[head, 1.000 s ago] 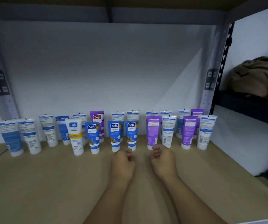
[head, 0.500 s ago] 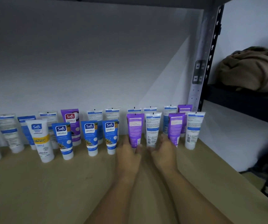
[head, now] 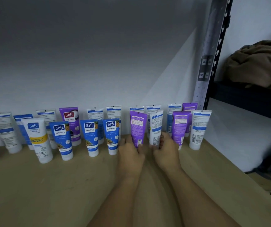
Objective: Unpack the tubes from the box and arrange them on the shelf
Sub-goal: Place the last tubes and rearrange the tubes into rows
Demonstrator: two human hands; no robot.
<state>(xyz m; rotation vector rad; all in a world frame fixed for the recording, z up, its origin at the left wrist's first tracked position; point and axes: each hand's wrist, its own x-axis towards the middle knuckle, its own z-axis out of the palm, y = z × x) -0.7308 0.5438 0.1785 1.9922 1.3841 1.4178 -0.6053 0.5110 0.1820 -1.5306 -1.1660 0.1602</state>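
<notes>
A pale wooden shelf (head: 33, 194) runs along a grey-white back wall (head: 98, 54), with a perforated metal upright (head: 208, 63) at its right end. Near the middle of the front row, a purple tube (head: 137, 126) stands cap-down with its printed back facing out, and the left hand (head: 130, 153) pinches its lower end between thumb and fingers. Just beside it, a white tube (head: 155, 128) leans slightly left, gripped at its base by the right hand (head: 165, 151). Both tubes touch or nearly touch the shelf. To the left stand 3 blue tubes (head: 89, 136) and a white-and-yellow tube (head: 38, 140), labels forward. To the right stand another purple tube (head: 179, 126) and a white one (head: 199, 128). More tubes line the back row (head: 113, 115). A brown cloth bundle (head: 259, 64) lies on a dark neighbouring shelf (head: 249, 97).
</notes>
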